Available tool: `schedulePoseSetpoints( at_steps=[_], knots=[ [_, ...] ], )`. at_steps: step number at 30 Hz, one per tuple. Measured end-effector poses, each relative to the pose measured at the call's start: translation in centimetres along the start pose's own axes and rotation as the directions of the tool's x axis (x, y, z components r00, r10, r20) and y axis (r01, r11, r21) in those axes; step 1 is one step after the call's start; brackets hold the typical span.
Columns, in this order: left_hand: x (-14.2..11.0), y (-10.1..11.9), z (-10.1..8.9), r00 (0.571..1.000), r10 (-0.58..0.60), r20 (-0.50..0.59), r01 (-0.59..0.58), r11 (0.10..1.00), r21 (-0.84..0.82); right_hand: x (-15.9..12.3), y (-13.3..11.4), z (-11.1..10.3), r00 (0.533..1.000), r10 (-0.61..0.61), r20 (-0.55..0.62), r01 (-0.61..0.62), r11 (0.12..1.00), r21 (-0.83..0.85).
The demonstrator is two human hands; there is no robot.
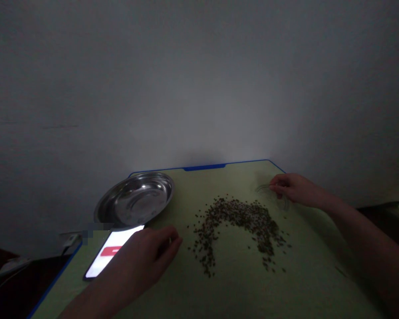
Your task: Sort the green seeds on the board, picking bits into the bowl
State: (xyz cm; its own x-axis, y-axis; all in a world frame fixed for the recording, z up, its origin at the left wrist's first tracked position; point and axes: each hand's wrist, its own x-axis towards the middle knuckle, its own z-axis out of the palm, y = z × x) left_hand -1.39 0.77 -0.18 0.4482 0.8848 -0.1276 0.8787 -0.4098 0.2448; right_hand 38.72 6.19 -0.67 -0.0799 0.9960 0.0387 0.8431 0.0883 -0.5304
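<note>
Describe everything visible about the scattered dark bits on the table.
The dark bits are small and seed-like, mixed with paler specks, too small to identify. They lie on the greenish table in an arch, its open side toward the camera, denser along the far curve, with strays around the edges. They sit between the left hand and right hand; neither appears to touch them.

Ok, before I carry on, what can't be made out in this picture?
All in the head view:
- Part of the phone: hidden behind the left hand.
- Whether that hand pinches anything: its own fingers cover it.
- The faint thing by the right hand: too dim and blurred to name.
- What the dark bits are: too small.
- The table's near edge: cut off by the bottom edge.
</note>
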Motion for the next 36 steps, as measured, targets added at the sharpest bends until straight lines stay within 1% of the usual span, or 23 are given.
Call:
schedulePoseSetpoints(
  at_steps=[4, 7, 11, 16, 22, 27, 31, 36],
  knots=[
    [0.1, -0.3, 0.0, 1.0, -0.016, -0.014, 0.016, 1.0, -0.003, -0.2, 0.5, -0.4, 0.992, 0.092, 0.089, -0.096, 0.994, 0.046],
    [0.0, -0.2, -0.1, 1.0, -0.022, -0.009, 0.022, 1.0, -0.005, -0.4, 0.4, -0.2, 0.979, 0.129, 0.157, -0.143, 0.986, 0.082],
    [0.0, -0.1, -0.3, 0.999, -0.032, 0.005, 0.032, 0.999, 0.001, -0.7, -0.4, 0.4, 0.953, 0.133, 0.271, -0.174, 0.976, 0.134],
    [0.0, -0.2, -0.2, 1.0, -0.028, 0.002, 0.028, 1.0, -0.008, -1.2, -2.4, 1.4, 0.921, 0.083, 0.381, -0.173, 0.963, 0.208],
    [0.1, -0.2, -0.1, 1.0, -0.02, 0.013, 0.021, 1.0, -0.016, -1.8, -4.8, 2.8, 0.917, 0.014, 0.4, -0.14, 0.947, 0.289],
    [-0.1, -0.2, 0.0, 1.0, 0.013, -0.028, -0.013, 1.0, -0.021, -2.5, -6.3, 3.9, 0.92, -0.011, 0.392, -0.124, 0.94, 0.319],
    [-0.2, 0.0, -0.1, 0.998, 0.038, -0.056, -0.04, 0.998, -0.039, -3.3, -7.8, 4.2, 0.922, -0.02, 0.386, -0.115, 0.939, 0.323],
    [-0.3, 0.2, -0.2, 0.997, 0.049, -0.056, -0.051, 0.998, -0.045, -4.1, -9.1, 4.5, 0.925, -0.038, 0.377, -0.097, 0.938, 0.332]
  ],
)
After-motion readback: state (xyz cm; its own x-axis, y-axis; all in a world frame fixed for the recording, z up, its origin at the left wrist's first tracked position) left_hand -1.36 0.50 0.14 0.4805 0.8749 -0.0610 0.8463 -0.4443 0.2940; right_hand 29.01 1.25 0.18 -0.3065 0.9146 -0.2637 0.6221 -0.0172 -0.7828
